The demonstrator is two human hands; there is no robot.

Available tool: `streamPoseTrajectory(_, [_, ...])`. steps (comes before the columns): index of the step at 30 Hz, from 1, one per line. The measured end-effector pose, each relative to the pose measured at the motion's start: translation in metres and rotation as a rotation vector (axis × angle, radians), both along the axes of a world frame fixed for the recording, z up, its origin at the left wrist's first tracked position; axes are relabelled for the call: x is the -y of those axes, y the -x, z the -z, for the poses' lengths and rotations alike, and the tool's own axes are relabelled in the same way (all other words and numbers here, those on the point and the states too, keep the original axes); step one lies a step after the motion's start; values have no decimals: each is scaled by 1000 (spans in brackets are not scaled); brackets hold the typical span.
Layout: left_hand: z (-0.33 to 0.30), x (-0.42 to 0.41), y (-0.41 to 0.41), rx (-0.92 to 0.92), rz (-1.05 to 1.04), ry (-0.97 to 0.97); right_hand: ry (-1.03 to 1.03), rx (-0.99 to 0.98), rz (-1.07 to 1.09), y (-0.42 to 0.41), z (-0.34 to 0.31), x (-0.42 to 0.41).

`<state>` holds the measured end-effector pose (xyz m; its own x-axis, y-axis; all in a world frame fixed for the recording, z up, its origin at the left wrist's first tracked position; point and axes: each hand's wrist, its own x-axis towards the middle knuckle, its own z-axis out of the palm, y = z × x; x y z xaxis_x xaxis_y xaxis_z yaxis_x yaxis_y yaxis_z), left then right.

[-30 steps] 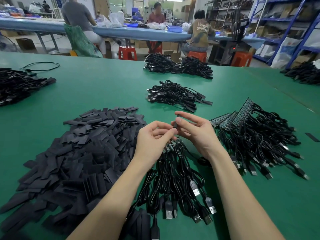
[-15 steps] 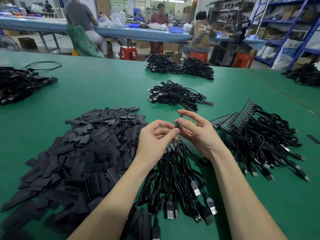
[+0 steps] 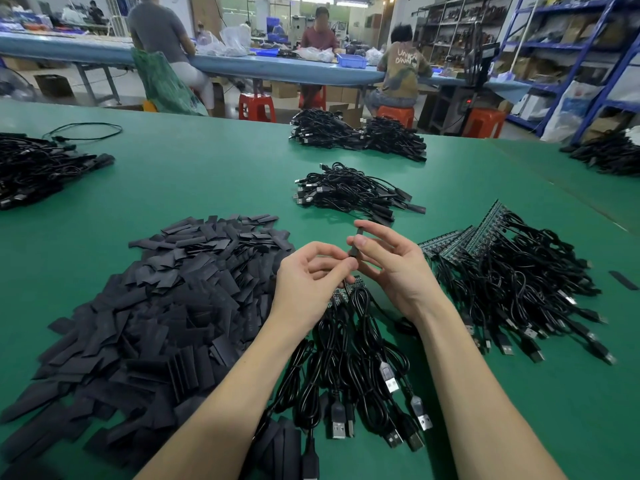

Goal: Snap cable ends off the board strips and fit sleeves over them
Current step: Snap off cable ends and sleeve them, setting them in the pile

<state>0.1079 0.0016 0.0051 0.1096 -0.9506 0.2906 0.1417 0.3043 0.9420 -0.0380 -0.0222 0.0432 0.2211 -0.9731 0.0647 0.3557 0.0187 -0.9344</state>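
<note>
Head view: sleeve going over a cable end, above the green surface (image 3: 207, 174).

Right hand (image 3: 391, 271) pinching a black sleeve (image 3: 356, 242), long axis near upright, tilted slightly away. Left hand (image 3: 311, 282) just beside and below, fingertips narrow on what looks like the cable end (image 3: 349, 263) at the sleeve's lower mouth, so the feed seems to run upward. Board strip (image 3: 343, 294) directly under the hands; sleeve pile (image 3: 156, 306) left, strips with cables (image 3: 502, 265) right.

One head-worn wide-angle view looks forward and down, close over the green table (image 3: 214, 174), workshop beyond.
</note>
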Motion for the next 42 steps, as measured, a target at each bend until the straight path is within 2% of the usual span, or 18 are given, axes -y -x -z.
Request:
streamPoseTrajectory(32, [-8, 0, 1, 29, -28, -21, 29, -11, 109, 0, -1, 6])
streamPoseTrajectory(37, [-14, 0, 0, 138, -25, -4, 23, 14, 110, 3, -2, 6])
streamPoseTrajectory(42, [-31, 3, 0, 437, 24, -124, 6, 105, 184, 8, -15, 10])
